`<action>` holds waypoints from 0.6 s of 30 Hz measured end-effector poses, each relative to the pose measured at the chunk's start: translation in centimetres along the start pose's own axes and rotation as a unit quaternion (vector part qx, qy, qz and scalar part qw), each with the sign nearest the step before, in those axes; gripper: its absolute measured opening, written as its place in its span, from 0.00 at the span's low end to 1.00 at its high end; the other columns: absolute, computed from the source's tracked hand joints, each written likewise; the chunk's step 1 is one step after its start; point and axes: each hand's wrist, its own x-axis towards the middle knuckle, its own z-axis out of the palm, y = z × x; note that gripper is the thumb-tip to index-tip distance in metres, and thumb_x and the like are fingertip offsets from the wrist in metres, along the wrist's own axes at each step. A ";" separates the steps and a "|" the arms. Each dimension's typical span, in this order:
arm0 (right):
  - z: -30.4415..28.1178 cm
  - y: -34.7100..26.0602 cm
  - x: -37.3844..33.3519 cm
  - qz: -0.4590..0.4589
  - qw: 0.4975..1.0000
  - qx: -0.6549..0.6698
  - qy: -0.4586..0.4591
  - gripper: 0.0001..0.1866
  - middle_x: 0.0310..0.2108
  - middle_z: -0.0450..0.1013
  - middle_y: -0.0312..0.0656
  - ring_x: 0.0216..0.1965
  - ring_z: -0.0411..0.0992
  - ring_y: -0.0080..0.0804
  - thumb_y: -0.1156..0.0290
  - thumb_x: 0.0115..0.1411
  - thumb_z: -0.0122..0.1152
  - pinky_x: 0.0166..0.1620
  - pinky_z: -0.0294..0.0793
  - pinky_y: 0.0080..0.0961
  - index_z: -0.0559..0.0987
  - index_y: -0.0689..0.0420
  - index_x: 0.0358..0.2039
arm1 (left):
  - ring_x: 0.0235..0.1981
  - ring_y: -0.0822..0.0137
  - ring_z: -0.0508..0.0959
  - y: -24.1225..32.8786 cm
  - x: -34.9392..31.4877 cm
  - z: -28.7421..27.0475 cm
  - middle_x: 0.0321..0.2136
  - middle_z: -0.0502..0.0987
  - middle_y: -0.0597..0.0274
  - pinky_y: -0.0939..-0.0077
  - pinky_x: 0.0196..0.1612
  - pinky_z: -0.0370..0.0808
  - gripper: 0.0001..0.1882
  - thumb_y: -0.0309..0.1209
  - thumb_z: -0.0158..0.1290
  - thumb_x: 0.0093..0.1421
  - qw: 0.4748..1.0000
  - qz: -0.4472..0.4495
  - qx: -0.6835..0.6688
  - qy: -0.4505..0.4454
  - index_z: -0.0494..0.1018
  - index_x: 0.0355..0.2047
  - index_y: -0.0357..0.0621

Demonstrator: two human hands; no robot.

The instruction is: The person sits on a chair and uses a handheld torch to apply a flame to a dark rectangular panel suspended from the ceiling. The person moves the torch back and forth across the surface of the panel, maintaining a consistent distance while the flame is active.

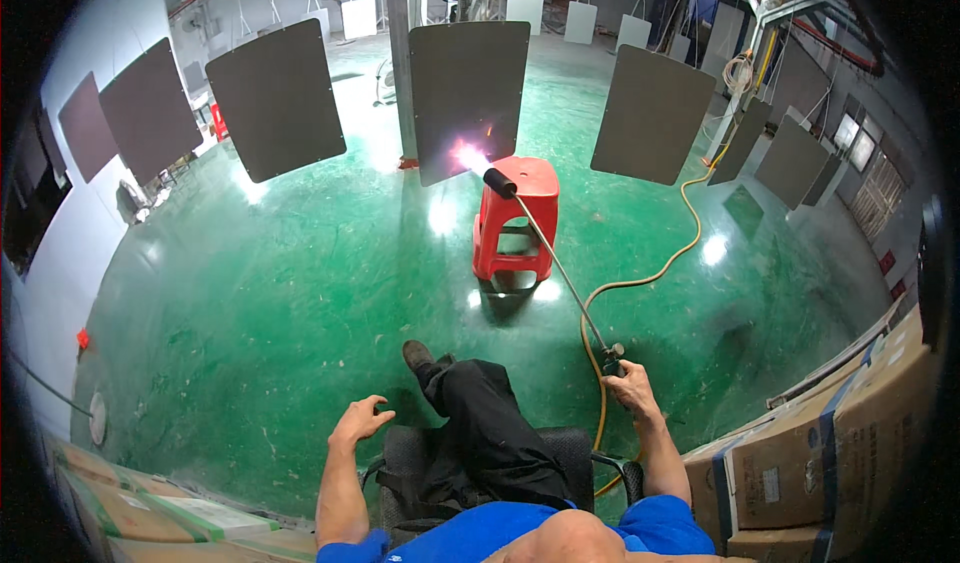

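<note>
My right hand (631, 389) is wrapped around the handle of a long gas torch (563, 259). The torch's thin metal rod slants forward to a black nozzle (499, 182), which rests at the edge of a red plastic stool (530, 170). A bright pinkish-white flame (471, 156) shoots from the nozzle toward the lower part of a dark grey hanging panel (469, 78). Whether the flame touches the panel I cannot tell. Empty, with its fingers apart, my left hand (361, 420) hovers beside the chair (403, 460) I sit on.
A yellow hose (655, 274) runs from the torch area across the green floor (280, 333). More dark panels (275, 98) hang in a curved row, with white panels (524, 9) farther back. Cardboard boxes (780, 478) are stacked close on my right, and others on my left.
</note>
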 end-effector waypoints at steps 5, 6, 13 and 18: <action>0.5 -3.3 -0.5 0.001 0.999 0.050 -0.018 0.11 0.19 0.67 0.30 0.21 0.65 0.20 0.68 0.48 0.67 0.25 0.64 0.23 0.77 0.59 0.30 | 0.38 0.57 0.81 -0.1 0.1 0.0 0.39 0.81 0.47 0.62 0.45 0.76 0.30 0.47 0.57 0.57 1.000 -0.015 0.019 -0.004 0.71 0.54 0.42; 0.4 -4.9 -0.9 -0.005 0.998 0.061 -0.016 0.10 0.19 0.67 0.30 0.21 0.64 0.20 0.69 0.49 0.67 0.25 0.64 0.23 0.77 0.59 0.30 | 0.39 0.56 0.81 0.0 0.0 -0.1 0.39 0.81 0.47 0.62 0.45 0.76 0.30 0.47 0.57 0.57 1.000 -0.018 0.017 -0.005 0.71 0.55 0.42; 0.2 -7.6 1.0 -0.074 0.993 0.078 0.047 0.07 0.19 0.66 0.29 0.21 0.62 0.18 0.72 0.50 0.63 0.25 0.63 0.22 0.75 0.59 0.27 | 0.43 0.52 0.80 0.5 -0.4 0.3 0.40 0.80 0.45 0.60 0.48 0.75 0.29 0.47 0.57 0.57 0.999 0.019 0.031 0.013 0.72 0.53 0.42; 0.1 -7.7 1.9 -0.068 0.990 0.090 0.083 0.07 0.18 0.64 0.28 0.20 0.60 0.17 0.72 0.50 0.61 0.24 0.61 0.22 0.72 0.59 0.23 | 0.44 0.49 0.79 1.7 -0.4 1.6 0.40 0.80 0.45 0.59 0.50 0.74 0.28 0.45 0.58 0.57 0.995 0.089 0.040 0.005 0.72 0.52 0.41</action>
